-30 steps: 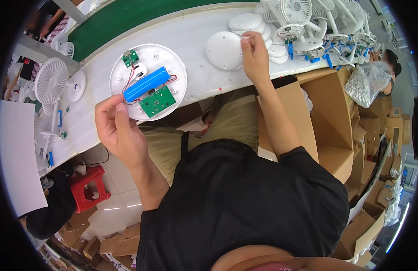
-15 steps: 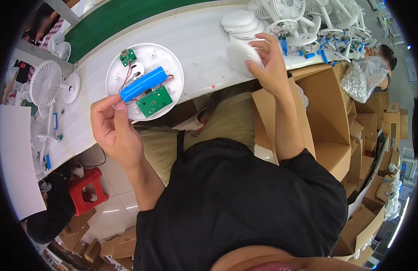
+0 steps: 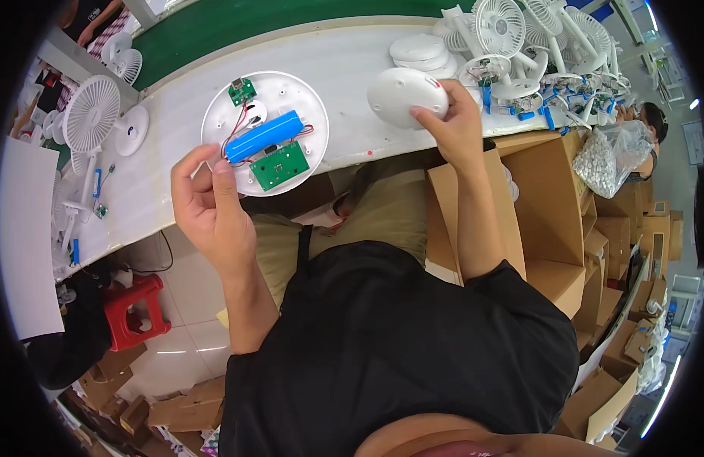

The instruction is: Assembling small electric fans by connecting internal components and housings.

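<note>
My left hand (image 3: 215, 194) grips the left rim of a round white fan base (image 3: 318, 145), thumb on the inner side, close to the end of a blue cylindrical battery (image 3: 264, 137). In this base lie the battery, a larger green circuit board (image 3: 279, 167) below it and a smaller green board (image 3: 242, 91) above it, with red wires between them. The base overhangs the table's near edge. My right hand (image 3: 454, 126) holds a white round cover (image 3: 401, 97) by its right edge, its face with small round pads turned up. The fingers beneath the cover are hidden.
Beyond the cover, similar white discs (image 3: 418, 50) are stacked on the white table (image 3: 344, 61). White fans (image 3: 500, 27) and several blue batteries crowd the far right. More fans (image 3: 93, 114) stand at left. Open cardboard boxes (image 3: 546, 206) and a bag of small parts (image 3: 611, 160) are at right.
My right hand has turned the cover so its padded face shows, and brought it clear of the stacked discs. The fan base stays in my left hand; the whole view has shifted slightly.
</note>
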Tool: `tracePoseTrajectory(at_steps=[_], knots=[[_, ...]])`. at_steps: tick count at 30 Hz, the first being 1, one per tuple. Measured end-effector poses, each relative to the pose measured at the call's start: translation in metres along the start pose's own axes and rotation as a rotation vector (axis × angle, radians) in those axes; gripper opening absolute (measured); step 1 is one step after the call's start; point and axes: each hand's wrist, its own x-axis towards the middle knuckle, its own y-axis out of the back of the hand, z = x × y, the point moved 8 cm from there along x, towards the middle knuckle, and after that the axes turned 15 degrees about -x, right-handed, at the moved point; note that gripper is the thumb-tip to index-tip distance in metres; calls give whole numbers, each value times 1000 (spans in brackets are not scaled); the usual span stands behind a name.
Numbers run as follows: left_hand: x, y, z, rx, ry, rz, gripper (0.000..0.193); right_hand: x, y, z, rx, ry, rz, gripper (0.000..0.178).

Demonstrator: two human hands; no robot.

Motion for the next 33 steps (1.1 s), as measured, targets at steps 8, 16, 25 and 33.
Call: tracePoseTrajectory(at_steps=[8,16,25,33], knots=[[-7,0,-3,4,18,47,39,-30,-4,-47,28,190,53,39],[-6,6,7,111,21,89,38,10,19,-85,-12,281,110,34],[-17,6,13,-2,92,55,37,122,79,-322,-113,1104,723,23],[-28,0,21,-4,60,14,36,264,-36,-545,-1107,1058,823,29]])
